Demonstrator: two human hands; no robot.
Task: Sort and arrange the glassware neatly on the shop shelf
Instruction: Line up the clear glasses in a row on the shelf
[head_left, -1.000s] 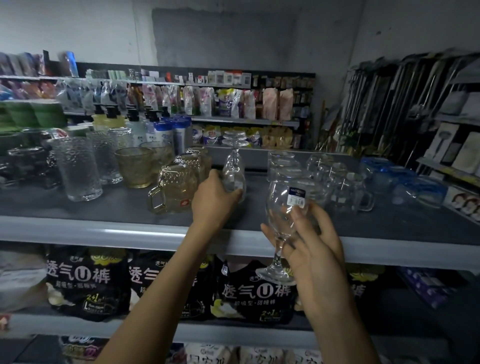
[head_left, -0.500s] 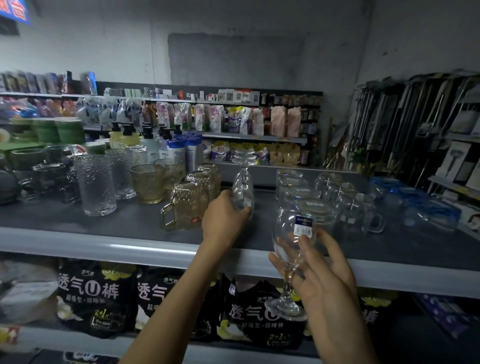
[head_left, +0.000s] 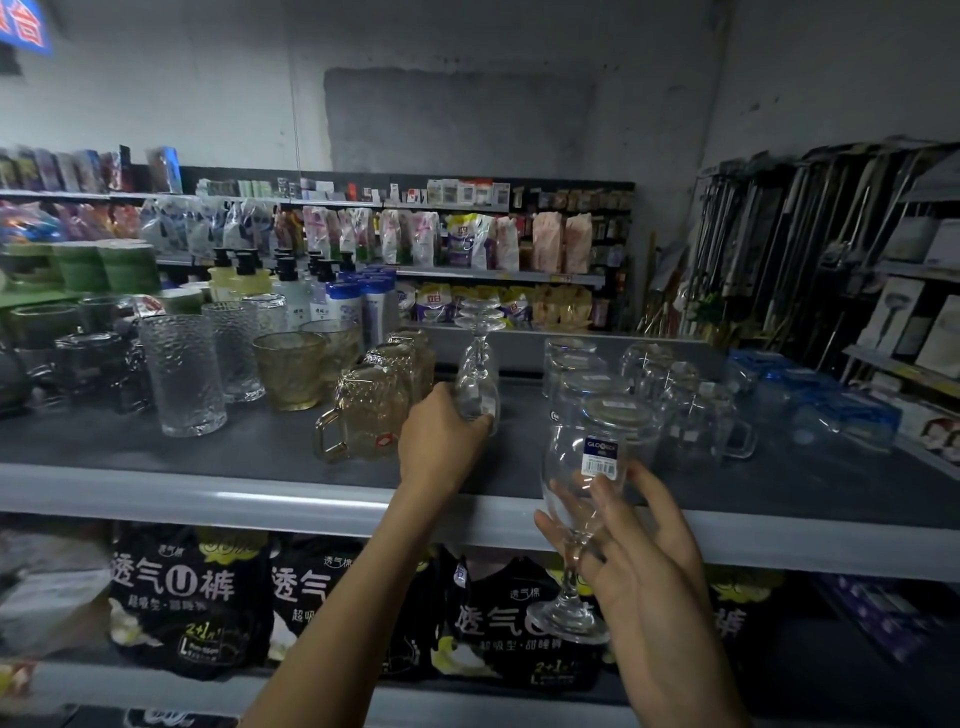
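Upright labelled goblet (head_left: 582, 499); inverted goblet (head_left: 477, 382)

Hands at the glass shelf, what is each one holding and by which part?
Left hand has its grip on the bowl of an upside-down stemmed glass on the shelf. Right hand holds an upright labelled wine glass by its stem and lower bowl.

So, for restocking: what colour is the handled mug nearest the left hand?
Amber-tinted handled mug, head view.

Bare shelf (head_left: 260, 457) strip along front edge gives free passage. Amber mugs (head_left: 363, 415) block left, clear mugs (head_left: 691, 415) block right; narrow open lane between, behind inverted stemmed glass (head_left: 478, 374).
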